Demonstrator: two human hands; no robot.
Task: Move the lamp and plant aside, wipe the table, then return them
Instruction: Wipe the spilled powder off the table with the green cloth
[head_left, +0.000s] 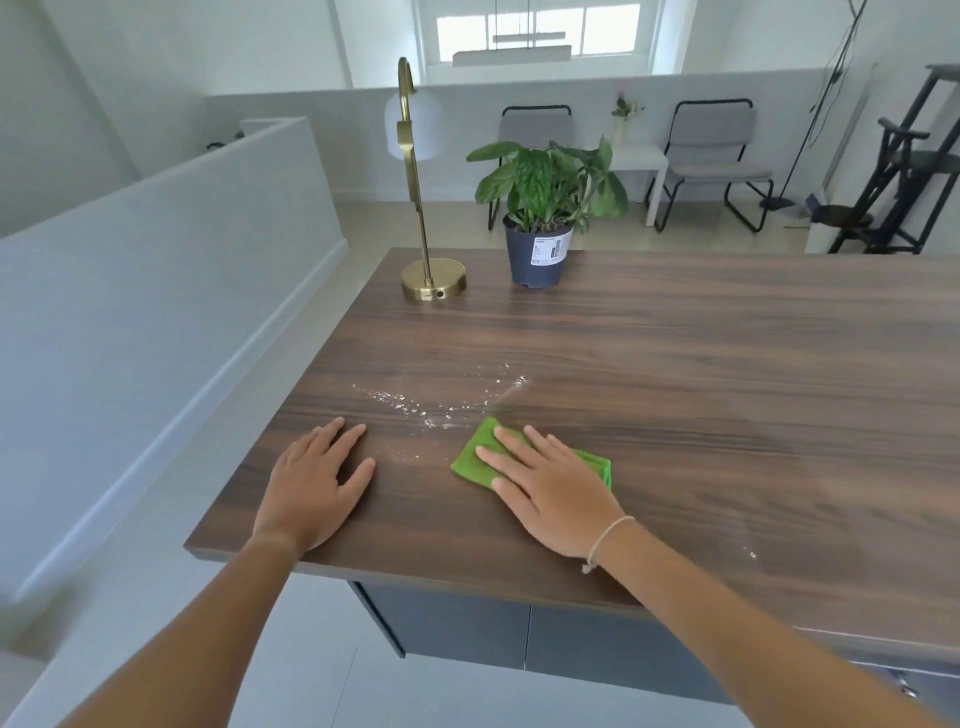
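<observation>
A brass lamp (432, 279) with a white shade stands at the far left corner of the dark wooden table (701, 364). Right of it sits a leafy green plant (540, 254) in a dark pot with a white label. My right hand (545, 486) presses flat on a folded green cloth (475, 460) near the front edge. White crumbs or droplets (431, 405) lie scattered just beyond the cloth. My left hand (317, 478) rests flat on the tabletop, fingers apart, holding nothing.
A white half-wall (156, 249) runs along the left of the table. Behind the table stand two grey chairs (711, 156), a small white side table (636, 161) and a dark stand (909, 171) at the right. A few specks (750, 553) lie at the table's right front.
</observation>
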